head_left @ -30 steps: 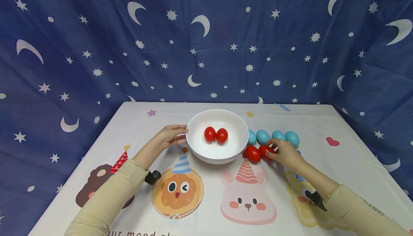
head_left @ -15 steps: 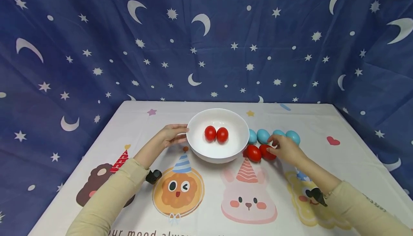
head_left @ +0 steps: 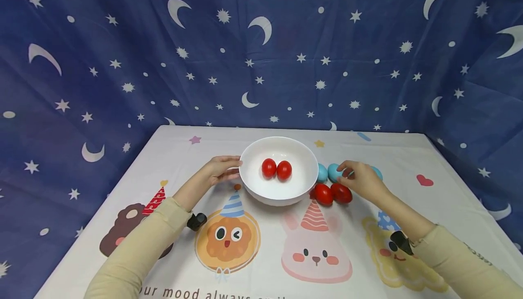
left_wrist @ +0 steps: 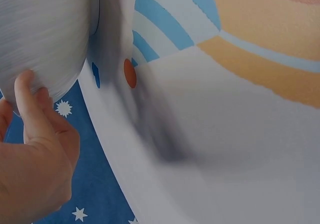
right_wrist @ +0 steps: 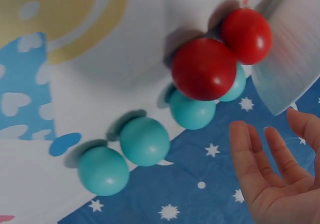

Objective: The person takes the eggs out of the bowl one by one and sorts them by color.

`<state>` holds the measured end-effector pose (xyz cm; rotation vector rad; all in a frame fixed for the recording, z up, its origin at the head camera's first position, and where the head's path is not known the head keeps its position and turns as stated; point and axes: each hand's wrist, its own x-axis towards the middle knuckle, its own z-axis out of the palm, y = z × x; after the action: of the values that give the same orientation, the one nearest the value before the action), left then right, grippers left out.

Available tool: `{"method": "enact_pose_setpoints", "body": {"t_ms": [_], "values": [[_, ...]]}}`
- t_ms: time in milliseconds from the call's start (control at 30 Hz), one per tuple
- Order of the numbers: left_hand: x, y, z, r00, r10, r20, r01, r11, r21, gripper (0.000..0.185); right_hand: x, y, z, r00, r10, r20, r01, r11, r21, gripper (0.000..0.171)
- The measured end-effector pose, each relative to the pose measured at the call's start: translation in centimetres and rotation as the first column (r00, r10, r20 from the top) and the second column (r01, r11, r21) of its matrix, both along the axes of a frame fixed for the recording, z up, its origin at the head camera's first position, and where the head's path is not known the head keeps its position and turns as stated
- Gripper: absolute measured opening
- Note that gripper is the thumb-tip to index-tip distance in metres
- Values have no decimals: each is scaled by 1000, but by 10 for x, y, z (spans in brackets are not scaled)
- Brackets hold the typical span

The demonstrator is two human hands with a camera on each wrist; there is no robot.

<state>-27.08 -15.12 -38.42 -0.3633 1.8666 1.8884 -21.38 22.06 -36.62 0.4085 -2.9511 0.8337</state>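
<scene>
A white bowl [head_left: 278,192] holds two red eggs, a left one [head_left: 268,168] and a right one [head_left: 284,170]. My left hand [head_left: 216,170] touches the bowl's left side with extended fingers. Two more red eggs, one nearer the bowl [head_left: 323,194] and one farther right [head_left: 341,193], lie on the table. Behind them is a row of several light blue eggs [right_wrist: 145,141]. My right hand [head_left: 361,180] hovers above that row, partly covering it in the head view. In the right wrist view its fingers are spread and hold nothing.
A white cloth [head_left: 253,262] with cartoon prints covers the table. Behind it hangs a dark blue curtain [head_left: 229,49] with moons and stars. A black wrist device [head_left: 401,243] shows at the right sleeve, another [head_left: 197,222] at the left.
My right hand has let go of the right-hand red egg and risen slightly backwards over the blue eggs. The left hand stays at the bowl. The head view has shifted a little.
</scene>
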Motion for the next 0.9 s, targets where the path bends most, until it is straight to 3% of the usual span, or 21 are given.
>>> {"method": "enact_pose_setpoints", "body": {"t_ms": [433,900], "values": [[0,1,0,1000,16,0,-16,1000,-10,50,-3,-24,22,999,22,-35,-25,997,-72,24],[-1,1,0,1000,17,5,-17,999,-32,49,-13,-47,35,999,37,19,-35,997,-74,25]]}}
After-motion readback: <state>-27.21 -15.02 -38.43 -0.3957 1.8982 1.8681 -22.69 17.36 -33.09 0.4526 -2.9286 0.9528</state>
